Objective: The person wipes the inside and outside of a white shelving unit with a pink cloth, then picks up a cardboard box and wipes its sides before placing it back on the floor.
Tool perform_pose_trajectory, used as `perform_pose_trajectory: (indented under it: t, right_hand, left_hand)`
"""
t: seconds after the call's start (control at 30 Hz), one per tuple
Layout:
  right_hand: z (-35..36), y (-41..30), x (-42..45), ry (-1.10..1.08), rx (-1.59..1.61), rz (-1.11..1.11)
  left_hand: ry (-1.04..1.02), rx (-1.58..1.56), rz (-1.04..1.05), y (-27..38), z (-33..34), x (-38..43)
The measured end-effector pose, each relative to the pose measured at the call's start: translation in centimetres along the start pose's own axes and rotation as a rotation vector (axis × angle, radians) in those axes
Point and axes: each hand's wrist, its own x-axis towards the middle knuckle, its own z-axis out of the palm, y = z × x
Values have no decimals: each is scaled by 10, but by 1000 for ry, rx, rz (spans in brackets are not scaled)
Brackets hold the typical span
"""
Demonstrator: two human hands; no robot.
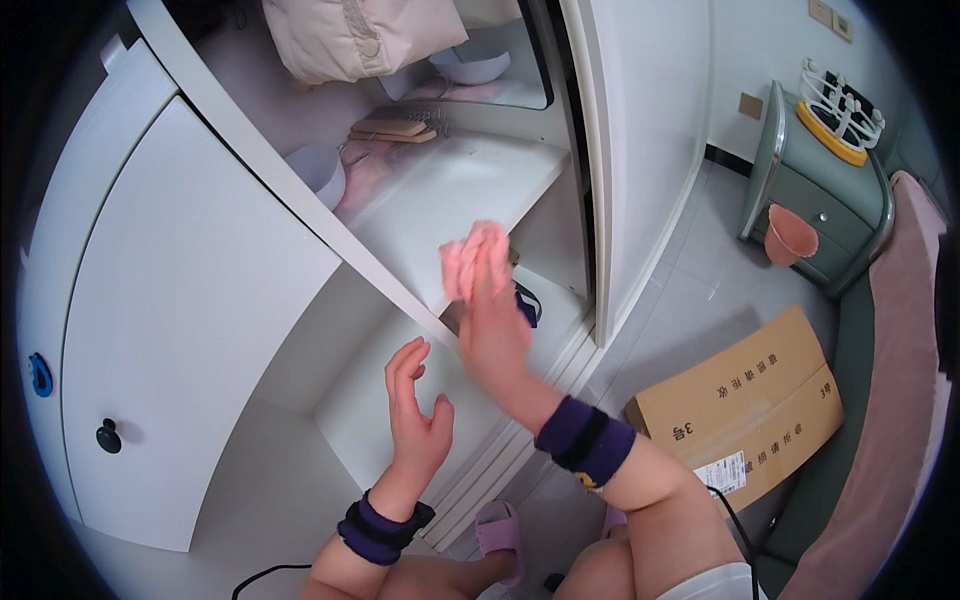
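My right hand point(495, 337) holds a crumpled pink cloth point(476, 259) in front of the white cabinet shelf point(465, 169), near its front edge. My left hand point(418, 416) is raised below and to the left, its fingers apart and slightly curled, with nothing in it. Further back on the shelf lie wooden-looking clothes hangers point(394, 131) with metal hooks, next to a white bowl point(319, 174). Behind my right hand, a dark strapped item point(527, 300) lies in the lower compartment, partly hidden.
A white cabinet door point(187, 285) with a black knob stands at the left. A cream padded item point(367, 37) and a mirror point(510, 67) are above the shelf. At the right are a cardboard box point(742, 405), a grey-green nightstand point(825, 187) and a pink bin point(789, 238). A sliding door point(645, 135) borders the opening.
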Motion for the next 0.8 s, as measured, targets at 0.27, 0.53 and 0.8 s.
perform_pose_trajectory:
  t: [0.27,0.53,0.8]
  right_hand:
    - [14,1,-20,-53,-11,-195]
    - [-19,4,35,43,-68,-177]
    - [-21,-11,75,-235,-54,-409]
  left_hand:
    - [6,-58,-71,-8,-1,-3]
    - [-24,-31,-84,-10,-5,-8]
    - [-47,-41,-72,-5,-2,-5]
